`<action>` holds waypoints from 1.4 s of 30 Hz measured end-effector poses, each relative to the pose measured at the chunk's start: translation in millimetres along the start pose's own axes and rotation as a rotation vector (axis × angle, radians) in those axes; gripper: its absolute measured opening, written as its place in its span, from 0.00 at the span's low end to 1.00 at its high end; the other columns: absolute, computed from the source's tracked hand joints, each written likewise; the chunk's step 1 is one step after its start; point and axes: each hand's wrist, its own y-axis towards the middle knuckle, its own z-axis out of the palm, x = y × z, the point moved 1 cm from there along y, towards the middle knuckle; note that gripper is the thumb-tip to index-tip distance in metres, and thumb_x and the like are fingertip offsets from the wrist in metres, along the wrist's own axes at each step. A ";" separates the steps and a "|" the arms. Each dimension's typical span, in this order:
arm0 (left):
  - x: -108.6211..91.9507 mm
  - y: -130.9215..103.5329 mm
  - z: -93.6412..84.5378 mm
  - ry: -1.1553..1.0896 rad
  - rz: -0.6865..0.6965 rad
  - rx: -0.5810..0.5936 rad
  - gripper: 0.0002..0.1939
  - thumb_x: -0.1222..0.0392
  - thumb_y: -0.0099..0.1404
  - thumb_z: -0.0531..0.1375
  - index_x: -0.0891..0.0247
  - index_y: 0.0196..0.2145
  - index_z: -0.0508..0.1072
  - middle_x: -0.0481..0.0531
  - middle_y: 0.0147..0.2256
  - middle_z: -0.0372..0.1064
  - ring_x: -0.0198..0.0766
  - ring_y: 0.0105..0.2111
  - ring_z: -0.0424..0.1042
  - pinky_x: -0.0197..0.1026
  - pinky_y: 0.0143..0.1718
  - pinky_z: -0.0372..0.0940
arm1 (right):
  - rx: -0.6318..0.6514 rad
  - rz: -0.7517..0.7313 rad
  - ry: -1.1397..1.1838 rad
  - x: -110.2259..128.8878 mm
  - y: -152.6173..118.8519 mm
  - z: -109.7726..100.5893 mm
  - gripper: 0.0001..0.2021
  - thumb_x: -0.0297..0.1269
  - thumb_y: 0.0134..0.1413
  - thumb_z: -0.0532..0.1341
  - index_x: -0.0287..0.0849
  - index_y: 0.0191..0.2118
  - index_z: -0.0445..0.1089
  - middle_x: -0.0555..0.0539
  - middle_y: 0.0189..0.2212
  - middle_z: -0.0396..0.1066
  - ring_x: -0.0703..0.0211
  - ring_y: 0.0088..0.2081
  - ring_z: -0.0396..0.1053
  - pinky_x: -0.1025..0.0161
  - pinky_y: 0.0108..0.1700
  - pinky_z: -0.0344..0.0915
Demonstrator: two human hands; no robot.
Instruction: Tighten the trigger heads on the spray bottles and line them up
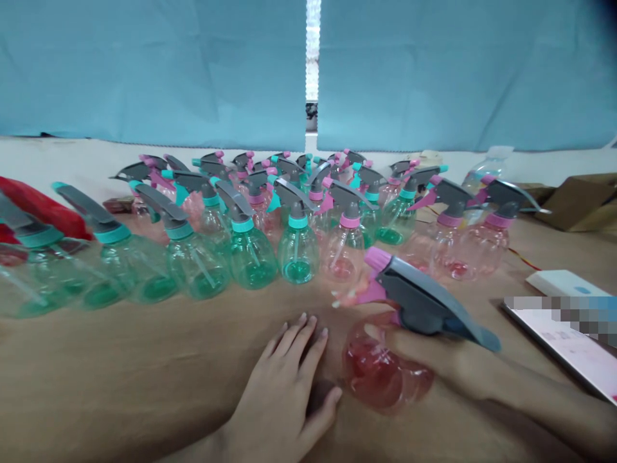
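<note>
My right hand (414, 344) is wrapped round the neck of a pink spray bottle (380, 373) with a grey and pink trigger head; the bottle leans over the table. Left of it, my left hand (289, 373) lies palm down on the brown tabletop (144, 360), fingers spread, holding nothing. Beyond the hands stand several green spray bottles (253, 257) with teal collars in a row, and pink ones (344, 247) with pink collars towards the right.
A phone (569, 347) and a white box (563, 283) lie at the right. Behind them are a cardboard box (578, 202) and a clear bottle (489, 167). Red material (43, 209) is at the far left, and a blue curtain (154, 71) hangs behind.
</note>
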 end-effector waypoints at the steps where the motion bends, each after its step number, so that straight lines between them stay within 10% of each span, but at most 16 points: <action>1: 0.1 0.0 0.0 0.004 0.002 0.003 0.29 0.51 0.64 0.55 0.67 0.59 0.58 0.60 0.60 0.53 0.51 0.58 0.55 0.54 0.53 0.58 | 0.015 0.016 0.003 1.5 2.1 1.4 0.03 0.35 0.47 0.60 0.49 0.30 0.71 0.54 0.16 0.65 0.59 0.20 0.67 0.63 0.23 0.69; 8: -0.4 0.6 0.4 0.000 0.022 0.009 0.28 0.53 0.63 0.55 0.69 0.58 0.59 0.62 0.59 0.53 0.53 0.57 0.56 0.56 0.53 0.58 | 0.038 0.017 -0.004 10.5 13.4 6.9 0.03 0.35 0.46 0.56 0.47 0.27 0.66 0.55 0.14 0.61 0.60 0.19 0.65 0.64 0.21 0.66; 18: 0.2 1.7 -0.7 -0.006 0.020 0.021 0.27 0.53 0.65 0.54 0.67 0.59 0.58 0.61 0.60 0.53 0.52 0.58 0.54 0.56 0.53 0.57 | 0.057 -0.028 0.092 5.6 13.2 11.2 0.13 0.32 0.48 0.56 0.47 0.41 0.70 0.49 0.31 0.74 0.55 0.43 0.72 0.56 0.49 0.67; 26: -0.3 -0.7 1.3 -0.007 0.015 0.027 0.28 0.52 0.65 0.54 0.67 0.59 0.57 0.62 0.60 0.52 0.53 0.59 0.53 0.57 0.53 0.57 | 0.031 -0.018 0.056 14.0 14.7 11.0 0.10 0.37 0.47 0.55 0.47 0.37 0.69 0.49 0.30 0.74 0.58 0.27 0.72 0.61 0.31 0.71; 42: 0.2 -0.4 0.8 -0.035 0.018 0.031 0.28 0.52 0.65 0.54 0.67 0.59 0.57 0.62 0.60 0.52 0.53 0.59 0.52 0.56 0.54 0.56 | 0.014 0.009 -0.055 7.9 13.5 9.5 0.05 0.38 0.49 0.54 0.45 0.30 0.65 0.51 0.22 0.67 0.60 0.26 0.68 0.64 0.27 0.68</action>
